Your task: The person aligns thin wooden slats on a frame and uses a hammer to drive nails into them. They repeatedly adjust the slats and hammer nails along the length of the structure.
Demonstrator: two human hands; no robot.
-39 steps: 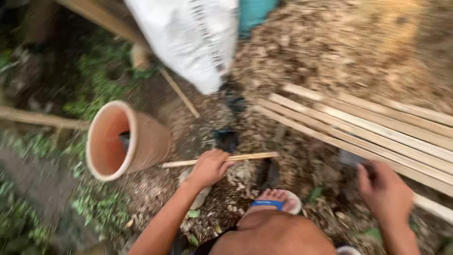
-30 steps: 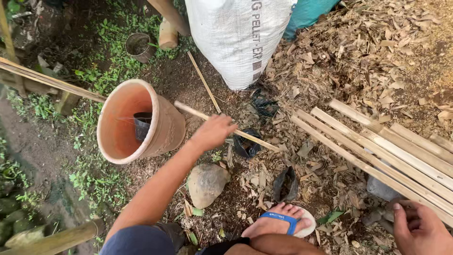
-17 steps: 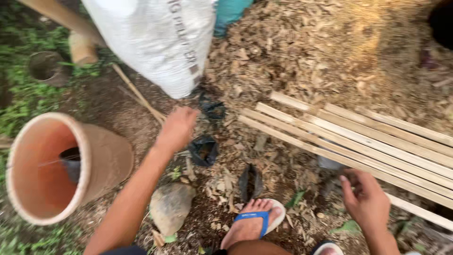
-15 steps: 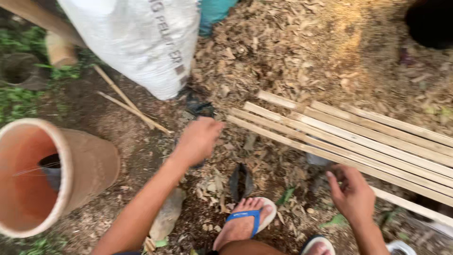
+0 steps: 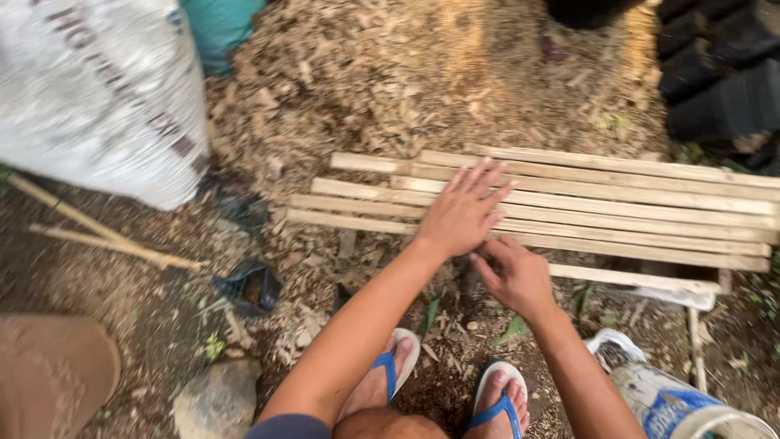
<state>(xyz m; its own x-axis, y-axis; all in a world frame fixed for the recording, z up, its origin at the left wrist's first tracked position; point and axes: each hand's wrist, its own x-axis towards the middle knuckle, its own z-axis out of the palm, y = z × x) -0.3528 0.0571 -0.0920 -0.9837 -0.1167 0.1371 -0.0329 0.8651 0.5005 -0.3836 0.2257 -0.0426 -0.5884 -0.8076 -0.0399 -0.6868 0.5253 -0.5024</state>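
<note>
The white woven sack (image 5: 97, 97) is cut off at the left and top edges; the clay pot (image 5: 53, 378) shows only as a brown corner at the near left, and the white bucket (image 5: 691, 406) is cropped at the near right. The dark objects at the far right are too blurred to identify.

The bamboo slats (image 5: 617, 207) lie side by side on the wood-chip ground (image 5: 406, 73), long axis running left to right, with the right ends slightly nearer. Their left ends are staggered; the right ends reach the picture edge.

The left hand (image 5: 463, 213) lies flat on the slats near their left ends, fingers spread apart and pointing far-right, gripping nothing. The right hand (image 5: 513, 272) sits just beside it at the nearest slat's edge, fingers curled; whether they clamp a slat cannot be told.

Open ground lies left of the slats. Two loose sticks (image 5: 106, 240) rest beside the sack. A stone (image 5: 215, 402) lies near left of the sandalled feet (image 5: 443, 386).
</note>
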